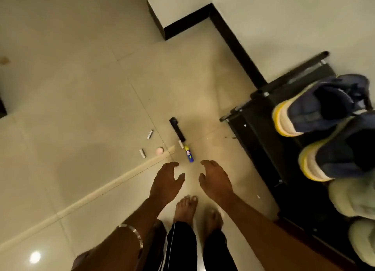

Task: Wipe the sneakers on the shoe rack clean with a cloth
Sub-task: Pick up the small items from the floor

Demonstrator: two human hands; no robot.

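Observation:
A black shoe rack (261, 137) stands against the wall at the right. On its top sit two navy sneakers with white and yellow soles, one farther (316, 106) and one nearer (341, 153). Two pale green sneakers (353, 197) lie nearer the bottom right edge. My left hand (165, 182) and my right hand (216, 181) hang over the tiled floor, left of the rack, fingers loosely curved and holding nothing. No cloth shows in view.
Small items lie on the floor ahead of my hands: a blue and yellow tube (189, 153), a black bar-shaped object (177, 128), two small white cylinders (149, 134), a pink ball (160, 150). My bare feet (185, 208) stand below. A pale threshold strip (113, 182) crosses the tiles.

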